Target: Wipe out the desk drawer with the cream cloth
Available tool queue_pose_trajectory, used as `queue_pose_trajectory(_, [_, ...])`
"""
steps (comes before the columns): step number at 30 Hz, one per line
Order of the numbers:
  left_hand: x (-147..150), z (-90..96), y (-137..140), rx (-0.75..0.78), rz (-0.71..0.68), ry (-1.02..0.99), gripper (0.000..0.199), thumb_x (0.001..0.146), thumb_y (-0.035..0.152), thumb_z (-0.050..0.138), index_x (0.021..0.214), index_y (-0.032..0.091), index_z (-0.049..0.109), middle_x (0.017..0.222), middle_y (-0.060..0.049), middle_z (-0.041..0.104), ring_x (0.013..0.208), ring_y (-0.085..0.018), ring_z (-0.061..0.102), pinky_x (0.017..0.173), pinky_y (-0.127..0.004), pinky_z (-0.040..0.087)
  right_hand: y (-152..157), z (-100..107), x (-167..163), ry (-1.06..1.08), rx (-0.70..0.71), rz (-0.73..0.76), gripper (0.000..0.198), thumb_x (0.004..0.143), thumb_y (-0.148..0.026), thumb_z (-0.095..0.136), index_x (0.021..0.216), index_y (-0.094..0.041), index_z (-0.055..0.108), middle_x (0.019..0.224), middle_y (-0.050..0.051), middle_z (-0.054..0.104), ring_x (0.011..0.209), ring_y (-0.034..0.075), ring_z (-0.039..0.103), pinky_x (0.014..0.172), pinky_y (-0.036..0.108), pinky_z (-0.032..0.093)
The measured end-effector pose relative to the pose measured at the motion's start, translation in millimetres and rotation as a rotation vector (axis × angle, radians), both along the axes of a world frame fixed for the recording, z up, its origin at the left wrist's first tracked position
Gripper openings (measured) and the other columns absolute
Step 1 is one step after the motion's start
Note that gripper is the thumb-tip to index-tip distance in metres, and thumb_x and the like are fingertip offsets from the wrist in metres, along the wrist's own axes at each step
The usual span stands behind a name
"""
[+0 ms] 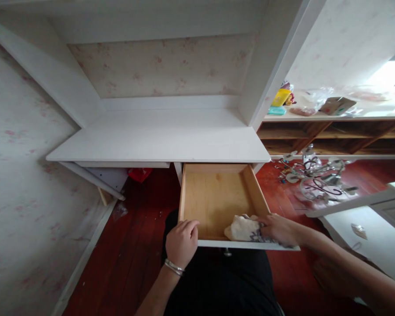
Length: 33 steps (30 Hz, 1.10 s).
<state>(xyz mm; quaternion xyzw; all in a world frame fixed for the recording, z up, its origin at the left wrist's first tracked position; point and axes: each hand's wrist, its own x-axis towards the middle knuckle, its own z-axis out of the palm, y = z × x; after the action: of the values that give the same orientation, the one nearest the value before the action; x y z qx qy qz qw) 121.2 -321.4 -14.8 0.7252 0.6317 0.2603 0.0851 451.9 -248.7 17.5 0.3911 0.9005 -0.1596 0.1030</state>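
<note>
A wooden drawer (213, 193) with a white front is pulled out from under the white desk (171, 136). My left hand (182, 241) is closed over the drawer's front left corner, fingers curled on its edge; a silver bracelet circles the wrist. Inside the drawer's front right corner, my right hand (279, 228) grips a pale cloth (242, 228) with a dark pattern. The cloth lies bunched against the drawer floor and front panel. Part of it is hidden under my fingers. A round knob (228, 252) shows on the drawer front.
Right of the desk, a chandelier (319, 175) lies on the red wooden floor (138, 245). Behind it stands a low shelf unit (335, 118) with bags and a box (337, 105) on top. White furniture (358, 228) lies at lower right. A papered wall (19, 175) borders the left.
</note>
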Motion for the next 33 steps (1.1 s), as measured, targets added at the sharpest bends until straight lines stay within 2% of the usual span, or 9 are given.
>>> queue_pose_trajectory(5, [2.1, -1.4, -4.1, -0.036, 0.005, 0.077, 0.022, 0.087, 0.015, 0.051, 0.092, 0.026, 0.069, 0.084, 0.001, 0.071, 0.079, -0.015, 0.064, 0.070, -0.027, 0.046, 7.5, 11.4, 16.4, 0.064, -0.172, 0.046, 0.024, 0.080, -0.010, 0.048, 0.069, -0.022, 0.065, 0.085, 0.006, 0.069, 0.075, 0.016, 0.064, 0.067, 0.025, 0.045])
queue_pose_trajectory(9, [2.6, -3.6, -3.6, -0.007, 0.005, 0.114, 0.022, 0.084, 0.013, 0.052, 0.091, 0.026, 0.070, 0.082, 0.001, 0.071, 0.079, -0.015, 0.063, 0.070, -0.027, 0.045, 22.3, 45.9, 31.2, 0.173, -0.271, -0.201, 0.027, 0.084, -0.017, 0.042, 0.069, -0.020, 0.063, 0.069, 0.004, 0.066, 0.061, 0.015, 0.062, 0.057, 0.023, 0.046])
queue_pose_trajectory(11, [3.2, -4.7, -3.4, 0.021, 0.003, 0.135, 0.023, 0.082, 0.012, 0.053, 0.091, 0.025, 0.070, 0.082, 0.001, 0.071, 0.079, -0.015, 0.062, 0.070, -0.028, 0.045, 27.4, 68.3, 45.6, 0.245, -0.201, -0.344, 0.031, 0.089, -0.024, 0.038, 0.072, -0.020, 0.064, 0.072, 0.005, 0.068, 0.064, 0.017, 0.063, 0.059, 0.025, 0.048])
queue_pose_trajectory(15, [4.4, -7.1, -3.8, 0.059, 0.012, 0.179, 0.022, 0.083, 0.014, 0.052, 0.090, 0.025, 0.070, 0.079, 0.000, 0.070, 0.076, -0.017, 0.062, 0.069, -0.030, 0.044, 16.5, 94.4, 64.6, 0.244, 0.161, -0.465, 0.027, 0.089, -0.036, 0.044, 0.099, -0.025, 0.067, 0.089, 0.009, 0.072, 0.078, 0.023, 0.067, 0.069, 0.032, 0.052])
queue_pose_trajectory(18, [4.0, -10.2, -4.5, 0.099, 0.014, 0.190, 0.022, 0.083, 0.013, 0.051, 0.089, 0.024, 0.070, 0.078, 0.000, 0.070, 0.075, -0.017, 0.062, 0.069, -0.031, 0.044, -5.8, 77.3, 56.0, 0.086, 0.300, -0.376, 0.038, 0.083, -0.028, 0.048, 0.117, -0.025, 0.063, 0.105, 0.012, 0.071, 0.091, 0.031, 0.067, 0.079, 0.044, 0.053])
queue_pose_trajectory(21, [2.7, -13.8, -4.8, 0.142, 0.012, 0.184, 0.023, 0.084, 0.013, 0.051, 0.088, 0.024, 0.070, 0.075, 0.000, 0.070, 0.074, -0.017, 0.062, 0.069, -0.031, 0.042, -24.4, 33.6, 43.3, 0.004, 0.164, -0.272, 0.054, 0.075, -0.016, 0.048, 0.127, -0.024, 0.059, 0.127, 0.011, 0.063, 0.111, 0.033, 0.061, 0.094, 0.048, 0.049])
queue_pose_trajectory(23, [1.9, -15.3, -4.6, 0.167, 0.007, 0.178, 0.023, 0.084, 0.013, 0.051, 0.087, 0.024, 0.070, 0.074, 0.000, 0.070, 0.073, -0.017, 0.062, 0.069, -0.031, 0.042, -30.9, 2.4, 42.5, -0.038, 0.051, -0.281, 0.060, 0.072, -0.012, 0.047, 0.130, -0.023, 0.058, 0.133, 0.010, 0.058, 0.116, 0.031, 0.059, 0.095, 0.046, 0.050])
queue_pose_trajectory(26, [1.5, -15.8, -4.2, 0.189, -0.004, 0.166, 0.022, 0.084, 0.012, 0.051, 0.086, 0.024, 0.070, 0.074, 0.000, 0.070, 0.072, -0.017, 0.062, 0.068, -0.031, 0.041, -32.2, -30.1, 50.7, -0.040, 0.000, -0.350, 0.070, 0.071, -0.008, 0.044, 0.138, -0.025, 0.050, 0.144, 0.009, 0.047, 0.122, 0.027, 0.054, 0.097, 0.042, 0.050])
queue_pose_trajectory(33, [3.6, -15.7, -4.1, 0.242, 0.023, 0.159, 0.021, 0.084, 0.012, 0.052, 0.085, 0.023, 0.069, 0.073, 0.000, 0.071, 0.071, -0.017, 0.063, 0.069, -0.031, 0.042, 9.1, -45.9, 45.8, 0.055, 0.099, -0.257, 0.080, 0.067, 0.002, 0.039, 0.142, -0.022, 0.042, 0.147, 0.007, 0.043, 0.139, 0.020, 0.033, 0.108, 0.040, 0.038])
